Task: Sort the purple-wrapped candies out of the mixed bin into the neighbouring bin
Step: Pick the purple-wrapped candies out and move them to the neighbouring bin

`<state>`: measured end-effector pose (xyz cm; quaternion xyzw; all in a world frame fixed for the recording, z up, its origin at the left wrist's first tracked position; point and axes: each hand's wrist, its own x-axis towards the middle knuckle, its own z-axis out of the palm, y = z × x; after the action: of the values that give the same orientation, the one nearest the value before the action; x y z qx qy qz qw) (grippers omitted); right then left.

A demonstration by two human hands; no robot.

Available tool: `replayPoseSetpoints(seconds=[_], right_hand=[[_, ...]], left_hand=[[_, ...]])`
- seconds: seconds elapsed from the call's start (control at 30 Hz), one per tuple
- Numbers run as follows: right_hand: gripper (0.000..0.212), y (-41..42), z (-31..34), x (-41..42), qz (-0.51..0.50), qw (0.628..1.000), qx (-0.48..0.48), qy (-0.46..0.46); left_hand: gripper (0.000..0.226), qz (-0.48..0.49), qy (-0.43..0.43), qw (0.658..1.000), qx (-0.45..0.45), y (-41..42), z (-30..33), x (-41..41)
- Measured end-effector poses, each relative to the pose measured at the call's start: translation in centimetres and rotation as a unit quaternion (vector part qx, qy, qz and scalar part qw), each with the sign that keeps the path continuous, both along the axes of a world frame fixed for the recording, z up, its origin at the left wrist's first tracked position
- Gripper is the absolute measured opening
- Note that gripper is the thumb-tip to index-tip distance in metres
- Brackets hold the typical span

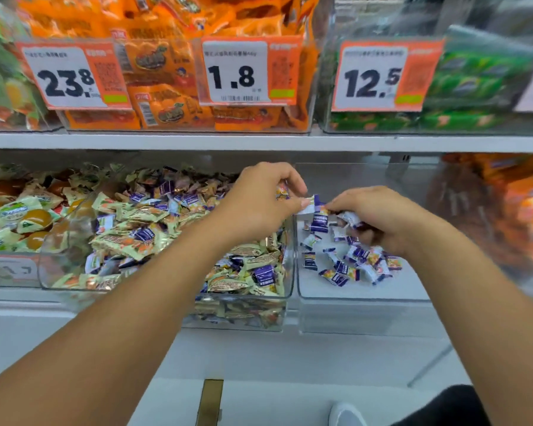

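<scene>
Purple-wrapped candy (316,202) pinched between both hands' fingers (302,203).

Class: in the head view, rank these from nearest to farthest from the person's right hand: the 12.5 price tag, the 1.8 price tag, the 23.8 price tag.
Measured from the right hand:
1. Orange-and-white 12.5 price tag, directly above.
2. Orange-and-white 1.8 price tag, upper middle.
3. Orange-and-white 23.8 price tag, far left.
</scene>
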<state>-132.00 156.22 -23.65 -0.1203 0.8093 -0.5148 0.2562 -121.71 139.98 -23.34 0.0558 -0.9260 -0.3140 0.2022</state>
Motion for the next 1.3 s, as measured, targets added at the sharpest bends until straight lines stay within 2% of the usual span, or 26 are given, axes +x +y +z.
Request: replayPoseSetpoints(seconds=[0.1,0.2,0.3,0.37,0.4,0.47,0.53,0.6,0.67,0.77,0.87,1.0,1.07,1.17,1.3], right_hand=[[0.006,1.3,-0.1,-0.8,-0.029,0.998,-0.002,-0.052],[0.008,2.0,-0.3,-1.7,-0.043,0.998,0.001,-0.056],[0.019,2.1,-0.4,-2.5,-0.069,0.997,0.034,-0.026],[0.031,1.3,-0.6,-2.5,-0.063,0.996,0.066,0.011],[0.036,1.4,-0.4,-2.3,-0.06,0.994,0.073,0.053],[0.033,1.0,-0.1,-0.9,-0.028,0.977,0.084,0.193],[0.022,-0.4,0.3,1.9,0.044,0.929,0.043,0.365],[0.01,-2.3,0.9,5.2,0.175,0.873,-0.02,0.455],[0.009,-4.1,0.9,7.1,0.307,0.841,0.0,0.445],[0.019,-6.2,0.2,7.5,0.411,0.798,0.137,0.419],[0.024,-7.1,0.2,7.3,0.432,0.77,0.208,0.421],[0.049,-7.7,0.4,7.7,0.425,0.736,0.306,0.428],[0.059,-8.3,-0.1,8.0,0.412,0.722,0.323,0.453],[0.041,-9.1,-0.4,7.7,0.39,0.726,0.306,0.477],[0.025,-8.6,0.3,7.0,0.372,0.766,0.265,0.452]], left_hand=[[0.014,-0.021,-0.028,0.996,-0.087,1.5,0.4,-3.2],[0.03,-0.037,-0.056,0.993,-0.096,2.6,0.4,-5.3],[0.056,-0.06,-0.088,0.99,-0.095,2.8,0.0,-5.8],[0.055,-0.058,-0.074,0.99,-0.103,2.0,0.0,-4.8],[0.05,-0.059,-0.054,0.992,-0.102,1.7,0.1,-4.1],[0.035,-0.041,-0.016,0.996,-0.073,0.6,0.1,-1.6],[0.02,-0.007,0.01,0.999,-0.04,-1.8,-0.1,2.0],[0.013,0.005,-0.011,0.999,-0.032,-4.4,-0.6,5.2],[0.014,-0.016,-0.082,0.996,-0.028,-6.4,-1.2,7.3],[0.025,-0.023,-0.151,0.987,-0.053,-8.7,-1.7,9.1],[0.033,-0.038,-0.197,0.974,-0.104,-10.0,-2.3,10.0],[0.023,-0.038,-0.195,0.977,-0.077,-9.9,-2.6,10.2],[0.028,-0.05,-0.201,0.975,-0.084,-9.3,-2.8,9.7],[0.032,-0.044,-0.225,0.965,-0.123,-8.6,-3.2,8.9],[0.022,-0.028,-0.253,0.959,-0.125,-8.8,-2.9,8.7]])
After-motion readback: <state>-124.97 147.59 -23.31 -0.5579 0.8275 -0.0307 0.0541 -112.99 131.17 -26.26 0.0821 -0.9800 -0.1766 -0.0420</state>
